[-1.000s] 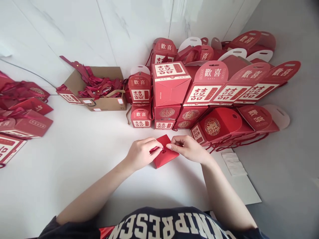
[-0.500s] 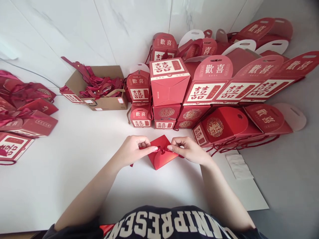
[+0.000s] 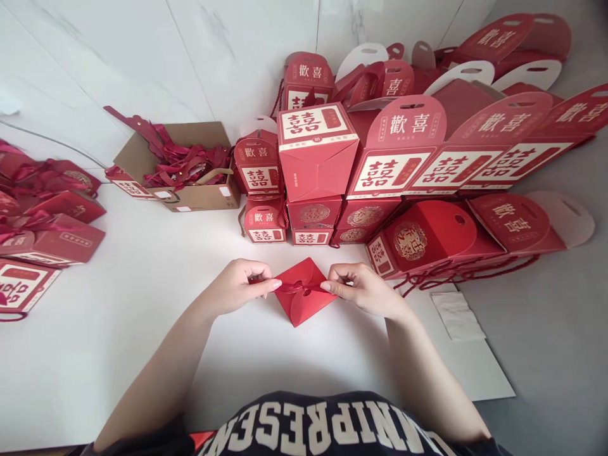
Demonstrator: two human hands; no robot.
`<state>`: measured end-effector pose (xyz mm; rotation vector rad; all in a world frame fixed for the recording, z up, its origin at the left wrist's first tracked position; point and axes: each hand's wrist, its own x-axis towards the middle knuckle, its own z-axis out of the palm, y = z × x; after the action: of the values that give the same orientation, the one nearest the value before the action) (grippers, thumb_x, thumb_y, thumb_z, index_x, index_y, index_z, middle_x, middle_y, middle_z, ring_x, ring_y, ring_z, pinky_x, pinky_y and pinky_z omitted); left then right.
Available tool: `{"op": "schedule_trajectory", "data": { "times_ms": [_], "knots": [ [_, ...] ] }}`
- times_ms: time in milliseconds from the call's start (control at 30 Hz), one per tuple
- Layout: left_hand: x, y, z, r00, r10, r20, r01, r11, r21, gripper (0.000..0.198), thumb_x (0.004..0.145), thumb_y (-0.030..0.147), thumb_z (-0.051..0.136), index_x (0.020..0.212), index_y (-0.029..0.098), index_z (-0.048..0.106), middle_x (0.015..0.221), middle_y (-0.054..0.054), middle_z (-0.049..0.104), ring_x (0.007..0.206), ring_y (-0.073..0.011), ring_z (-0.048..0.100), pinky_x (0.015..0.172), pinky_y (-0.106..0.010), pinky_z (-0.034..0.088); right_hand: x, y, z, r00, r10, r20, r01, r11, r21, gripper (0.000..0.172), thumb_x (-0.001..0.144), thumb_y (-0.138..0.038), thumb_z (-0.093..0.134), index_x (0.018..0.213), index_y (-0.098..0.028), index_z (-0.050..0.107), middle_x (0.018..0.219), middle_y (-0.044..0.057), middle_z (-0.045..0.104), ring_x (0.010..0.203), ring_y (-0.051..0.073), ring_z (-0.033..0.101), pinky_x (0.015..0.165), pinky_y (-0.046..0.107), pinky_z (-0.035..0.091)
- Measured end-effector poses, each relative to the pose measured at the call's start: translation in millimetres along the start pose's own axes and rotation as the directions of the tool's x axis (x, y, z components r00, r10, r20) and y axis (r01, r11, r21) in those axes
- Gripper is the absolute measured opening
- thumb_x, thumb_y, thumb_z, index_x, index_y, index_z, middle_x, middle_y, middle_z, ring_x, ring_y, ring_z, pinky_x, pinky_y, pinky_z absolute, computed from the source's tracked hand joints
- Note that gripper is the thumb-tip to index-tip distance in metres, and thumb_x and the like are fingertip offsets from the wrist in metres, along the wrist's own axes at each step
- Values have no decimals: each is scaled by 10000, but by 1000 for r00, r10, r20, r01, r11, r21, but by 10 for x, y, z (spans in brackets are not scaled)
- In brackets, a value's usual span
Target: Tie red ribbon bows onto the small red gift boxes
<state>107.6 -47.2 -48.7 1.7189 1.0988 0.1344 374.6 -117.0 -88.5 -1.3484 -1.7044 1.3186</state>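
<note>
Evidently, the smooth white counter point(image 3: 142, 329) carries everything here, with a grey-veined wall point(image 3: 247, 50) behind it. Biggest on it is the pile of red gift boxes point(image 3: 318, 168) toward the back and right: tiers of printed card with arched handle flaps and white label panels; what the boxes hold cannot be seen. Dark red twisted cords point(image 3: 468, 272) trail from the lower ones. At the far left sits another group of red boxes point(image 3: 71, 244), some topped with shiny ribbon bows point(image 3: 35, 218). Between the two groups, near the wall, a brown cardboard carton point(image 3: 209, 199) stands with its top open, heaped with a loose tangle of satiny crimson ribbons point(image 3: 190, 161).

In front of the pile, the small bright red box point(image 3: 308, 310) rests on the counter, set cornerwise to the person, its curved flaps folded over the top; its inside is hidden. Thin white paper point(image 3: 456, 315) lies well to its right.

The left hand point(image 3: 240, 288) and right hand point(image 3: 361, 290) flank the box. The left fingers point(image 3: 270, 286) are pinched on one side of a narrow red ribbon point(image 3: 291, 289); the right fingers point(image 3: 327, 286) pinch its other side. The ribbon runs nearly straight across the top, gathered at the middle.
</note>
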Motion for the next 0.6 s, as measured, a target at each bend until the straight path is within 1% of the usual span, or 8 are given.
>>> {"op": "schedule_trajectory", "data": {
  "times_ms": [100,167,267,333,433,500,600],
  "knots": [
    [-9,-44,11,999,13,-40,-12,999,37,358,860,435,594,642,155,548,596,28,540,513,-68,422,477,-194,328,-11,8,6,1000,31,-6,-31,999,-8,422,892,-505,575,641,-182,473,566,-55,386,522,77,329,487,231,254],
    [-11,-47,32,995,18,-101,-11,998,62,342,868,427,580,658,158,557,603,34,522,504,-63,411,470,-194,320,-16,12,28,996,78,29,-80,995,57,416,886,-518,578,653,-187,480,534,-55,430,479,76,377,454,217,289],
    [-18,-17,80,985,13,-174,0,998,71,339,886,427,548,676,161,553,609,42,491,473,-53,385,451,-196,303,-13,10,68,985,130,115,-152,967,205,409,874,-535,589,676,-188,505,519,-39,522,442,85,465,446,212,382],
    [-21,0,125,988,-5,-155,12,999,43,370,890,456,537,671,159,546,603,39,500,460,-52,382,441,-200,297,-6,4,87,977,136,163,-176,948,266,404,872,-545,588,702,-183,535,513,-34,543,427,86,479,452,216,411],
    [-12,-10,198,994,-36,-104,34,999,-22,447,889,508,528,619,152,520,568,26,522,452,-59,398,435,-205,294,5,-2,96,971,148,188,-196,943,269,415,887,-568,552,748,-177,575,484,-48,504,409,83,450,438,214,391],
    [5,-37,233,995,-31,-98,27,998,-51,466,888,502,535,587,150,489,541,28,498,446,-57,388,431,-204,282,12,0,96,977,139,160,-175,954,245,413,881,-561,567,745,-172,587,491,-55,469,425,77,422,438,212,351],
    [36,-95,246,998,-12,-58,7,996,-89,432,878,456,566,587,151,471,516,52,407,428,-43,321,418,-199,234,21,11,93,995,64,74,-79,971,225,395,868,-521,611,698,-168,559,549,-56,434,493,72,378,479,221,297]
  ]
}}
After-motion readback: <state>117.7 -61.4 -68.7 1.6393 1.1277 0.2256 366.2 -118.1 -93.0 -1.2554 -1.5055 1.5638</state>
